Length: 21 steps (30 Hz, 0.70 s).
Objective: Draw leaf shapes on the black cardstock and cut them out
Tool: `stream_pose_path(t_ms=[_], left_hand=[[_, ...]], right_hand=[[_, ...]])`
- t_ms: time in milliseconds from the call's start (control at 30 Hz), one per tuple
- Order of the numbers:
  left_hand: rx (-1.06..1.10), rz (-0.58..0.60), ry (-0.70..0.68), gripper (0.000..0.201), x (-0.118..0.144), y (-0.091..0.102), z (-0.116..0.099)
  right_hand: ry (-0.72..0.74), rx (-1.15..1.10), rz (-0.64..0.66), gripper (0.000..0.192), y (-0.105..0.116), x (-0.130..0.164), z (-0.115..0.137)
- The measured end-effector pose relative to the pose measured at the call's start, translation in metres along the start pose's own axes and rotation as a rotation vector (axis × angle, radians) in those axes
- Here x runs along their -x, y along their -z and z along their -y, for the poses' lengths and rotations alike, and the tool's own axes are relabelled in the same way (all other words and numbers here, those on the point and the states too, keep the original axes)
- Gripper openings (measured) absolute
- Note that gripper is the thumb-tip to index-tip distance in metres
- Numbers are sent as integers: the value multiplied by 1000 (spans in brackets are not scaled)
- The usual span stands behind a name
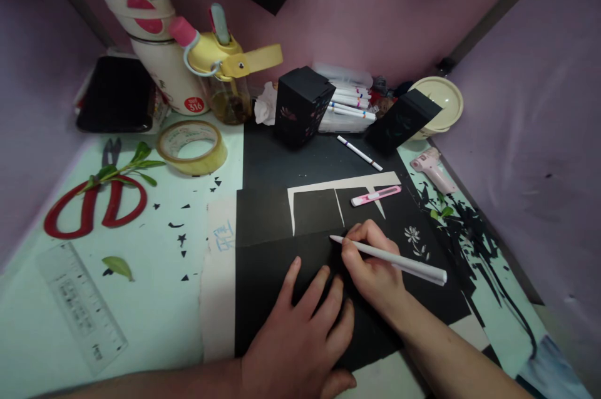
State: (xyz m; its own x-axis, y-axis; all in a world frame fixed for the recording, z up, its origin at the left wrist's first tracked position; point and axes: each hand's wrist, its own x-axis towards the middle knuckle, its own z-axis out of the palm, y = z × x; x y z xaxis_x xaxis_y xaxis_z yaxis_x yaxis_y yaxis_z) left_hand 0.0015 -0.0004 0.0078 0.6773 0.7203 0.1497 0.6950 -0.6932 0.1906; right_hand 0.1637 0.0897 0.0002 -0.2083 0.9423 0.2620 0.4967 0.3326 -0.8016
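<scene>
A white pen [399,259] sits in my right hand [375,267], its tip touching or just above the black paper [267,280]. My left hand [305,330] lies on that paper with its fingers spread, below and left of the pen tip. Toward the far side the paper has narrow cut-out gaps, where a pale surface shows through. Flower and leaf shapes [413,236] show pale on the right part of the paper. Beyond my right hand a pink craft knife [375,196] rests on the paper.
Red-handled scissors [124,202], a clear ruler [82,305] and a tape roll [192,147] lie at left. Bottles [164,67], a black box [303,104], markers [347,104] and a bowl [439,101] line the back. Black paper scraps [469,233] are heaped at right.
</scene>
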Motion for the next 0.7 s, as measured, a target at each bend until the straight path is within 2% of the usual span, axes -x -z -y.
stream_pose_path(t_ms=[100, 300, 533, 700], left_hand=[[7, 6, 0, 65, 0, 0, 0], [18, 27, 3, 67, -1, 1, 0], [9, 15, 17, 67, -1, 3, -1], [23, 5, 14, 66, 0, 3, -1]], right_hand=[[-13, 5, 6, 18, 1, 0, 0], [-10, -42, 121, 20, 3, 2, 2], [2, -7, 63, 16, 3, 2, 1], [-4, 28, 76, 13, 4, 1, 1]])
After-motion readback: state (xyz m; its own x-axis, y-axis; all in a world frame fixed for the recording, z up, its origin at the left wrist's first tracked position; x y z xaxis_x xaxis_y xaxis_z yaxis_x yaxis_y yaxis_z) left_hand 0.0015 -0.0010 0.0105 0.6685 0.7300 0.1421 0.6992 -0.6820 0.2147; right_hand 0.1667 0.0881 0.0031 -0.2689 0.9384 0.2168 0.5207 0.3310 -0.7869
